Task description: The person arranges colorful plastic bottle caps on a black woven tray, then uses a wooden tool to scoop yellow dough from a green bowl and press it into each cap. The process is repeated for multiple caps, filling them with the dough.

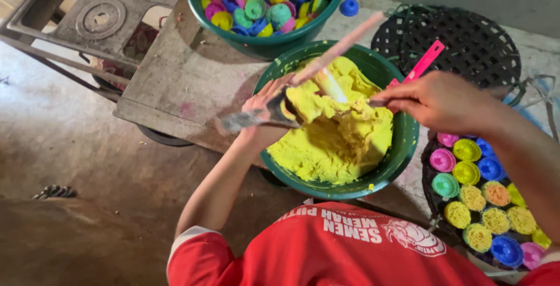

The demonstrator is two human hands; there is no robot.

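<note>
Left hand (265,102) gripping a blurred small mould (280,111), right hand (437,100) pinching a scraper stick (338,50), both over yellow dough (335,128) in green basin (405,146). Risk, probably: hurried scraping, crumbs flung onto counter (186,82).

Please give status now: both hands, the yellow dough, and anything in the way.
Left hand holds blurred tool over green bowl. Right hand grips thin tool. Yellow dough fills bowl. Nothing blocks.
</note>
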